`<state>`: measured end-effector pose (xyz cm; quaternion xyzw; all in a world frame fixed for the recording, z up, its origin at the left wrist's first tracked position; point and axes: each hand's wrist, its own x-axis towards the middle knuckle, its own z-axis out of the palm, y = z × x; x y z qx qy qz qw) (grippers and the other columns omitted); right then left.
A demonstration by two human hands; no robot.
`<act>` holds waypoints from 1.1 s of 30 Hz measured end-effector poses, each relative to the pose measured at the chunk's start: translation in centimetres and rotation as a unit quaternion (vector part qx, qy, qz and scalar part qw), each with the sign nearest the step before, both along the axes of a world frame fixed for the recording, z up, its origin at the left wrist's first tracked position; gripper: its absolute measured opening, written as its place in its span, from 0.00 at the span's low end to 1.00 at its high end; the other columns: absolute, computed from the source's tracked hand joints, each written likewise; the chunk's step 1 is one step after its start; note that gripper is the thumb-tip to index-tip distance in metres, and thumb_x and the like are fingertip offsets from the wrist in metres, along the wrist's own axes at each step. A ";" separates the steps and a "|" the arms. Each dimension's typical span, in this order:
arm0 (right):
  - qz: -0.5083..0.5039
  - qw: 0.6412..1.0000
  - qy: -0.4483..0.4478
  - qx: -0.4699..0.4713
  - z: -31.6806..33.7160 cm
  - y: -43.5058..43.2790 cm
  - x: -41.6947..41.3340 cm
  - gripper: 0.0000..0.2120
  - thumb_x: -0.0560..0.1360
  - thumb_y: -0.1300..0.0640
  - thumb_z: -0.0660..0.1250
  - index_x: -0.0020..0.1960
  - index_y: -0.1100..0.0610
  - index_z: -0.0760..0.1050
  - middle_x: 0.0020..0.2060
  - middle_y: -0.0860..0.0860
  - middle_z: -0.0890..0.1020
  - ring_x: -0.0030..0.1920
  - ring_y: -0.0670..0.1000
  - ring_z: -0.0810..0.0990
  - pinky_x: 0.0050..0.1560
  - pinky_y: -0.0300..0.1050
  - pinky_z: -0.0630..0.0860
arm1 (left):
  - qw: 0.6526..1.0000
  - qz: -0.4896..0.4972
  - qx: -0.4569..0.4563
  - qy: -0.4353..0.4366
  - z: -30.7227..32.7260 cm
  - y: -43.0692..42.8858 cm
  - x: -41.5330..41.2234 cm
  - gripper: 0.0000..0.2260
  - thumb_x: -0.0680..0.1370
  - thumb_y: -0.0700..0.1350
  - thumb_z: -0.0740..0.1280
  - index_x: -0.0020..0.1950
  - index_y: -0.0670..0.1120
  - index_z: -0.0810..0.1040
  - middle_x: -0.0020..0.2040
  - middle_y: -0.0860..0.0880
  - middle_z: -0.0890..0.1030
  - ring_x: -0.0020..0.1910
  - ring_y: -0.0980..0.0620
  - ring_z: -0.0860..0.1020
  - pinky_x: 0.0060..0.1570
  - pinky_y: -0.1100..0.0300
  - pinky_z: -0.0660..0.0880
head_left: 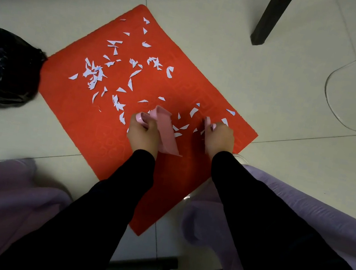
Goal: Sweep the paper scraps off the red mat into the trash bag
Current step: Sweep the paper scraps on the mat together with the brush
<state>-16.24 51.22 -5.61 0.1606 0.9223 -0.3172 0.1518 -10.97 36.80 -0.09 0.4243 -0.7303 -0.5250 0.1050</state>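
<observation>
Dozens of paper scraps (121,72) lay across the red mat (205,73), trash bag (3,69) at its left corner; left hand (143,135) gripped a pink dustpan (165,133), right hand (219,139) closed, probably on a brush, so short strokes toward the pan would suit.

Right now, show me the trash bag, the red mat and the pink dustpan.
trash bag (3,69), head view, crinkled side.
red mat (180,84), head view, bare patch.
pink dustpan (168,133), head view, flat blade.

I counted one red mat (166,175), one black trash bag (3,69) and one pink dustpan (166,130). The white paper scraps (93,73) were too many to count exactly, several dozen. One dark furniture leg (270,16) and one cable (340,74) showed.
</observation>
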 end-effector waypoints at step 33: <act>0.028 0.999 0.022 0.024 1.7 0.1 0.5 0.21 0.81 0.47 0.53 0.34 0.58 0.65 0.35 0.55 0.74 0.35 0.55 0.71 0.38 0.44 0.63 | 1.000 0.008 -0.005 0.011 -0.6 -0.4 0.1 0.07 0.81 0.43 0.56 0.46 0.43 0.70 0.32 0.53 0.70 0.30 0.59 0.67 0.24 0.76 0.65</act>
